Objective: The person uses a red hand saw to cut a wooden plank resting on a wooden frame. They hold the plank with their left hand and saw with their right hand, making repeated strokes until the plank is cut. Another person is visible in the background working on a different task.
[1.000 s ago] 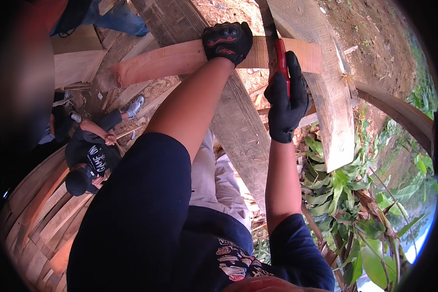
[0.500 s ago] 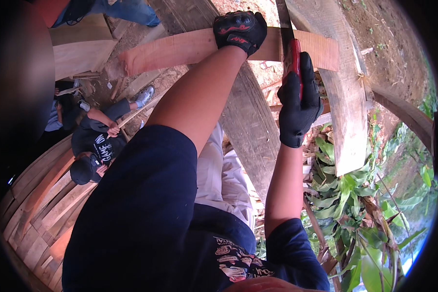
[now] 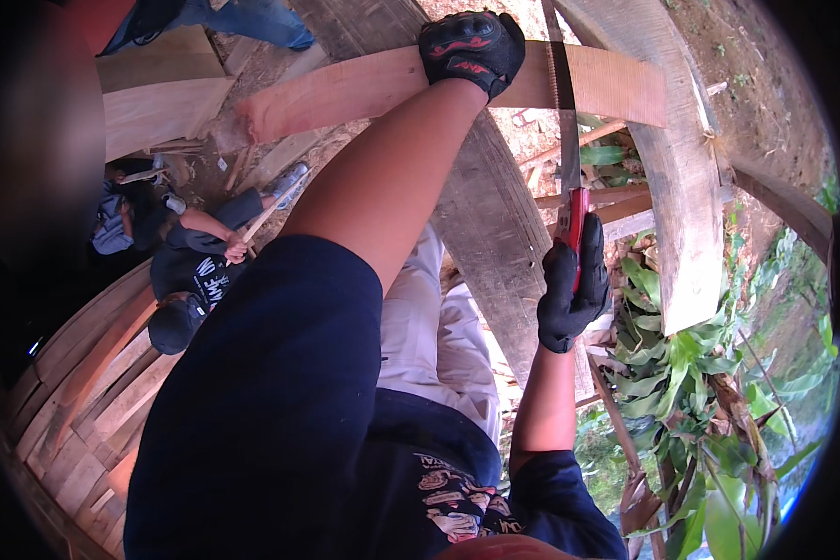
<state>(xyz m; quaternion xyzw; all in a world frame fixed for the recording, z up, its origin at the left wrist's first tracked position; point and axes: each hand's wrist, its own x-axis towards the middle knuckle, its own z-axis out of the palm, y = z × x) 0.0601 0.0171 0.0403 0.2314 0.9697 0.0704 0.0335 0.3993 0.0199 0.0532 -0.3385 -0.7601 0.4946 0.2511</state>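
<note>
A reddish wooden plank (image 3: 345, 91) lies across two rough boards, a dark weathered board (image 3: 495, 215) on the left and a paler board (image 3: 683, 215) on the right. My left hand (image 3: 471, 54), in a black glove with red marks, is closed over the middle of the plank. My right hand (image 3: 574, 291), in a black glove, is closed around the red handle of a handsaw (image 3: 569, 140). The long blade crosses the plank to the right of my left hand, its tip beyond the far edge. The contact between teeth and wood is hard to make out.
At left, a person in a dark cap (image 3: 179, 322) sits holding a thin stick (image 3: 275, 210). Another person's jeans (image 3: 243, 23) show at the top left. Stacked planks (image 3: 93, 411) fill the lower left. Leafy plants (image 3: 672, 373) grow close to my right arm.
My right hand has drawn the saw back toward me, so its handle is now farther from the plank. My left hand keeps its hold on the plank.
</note>
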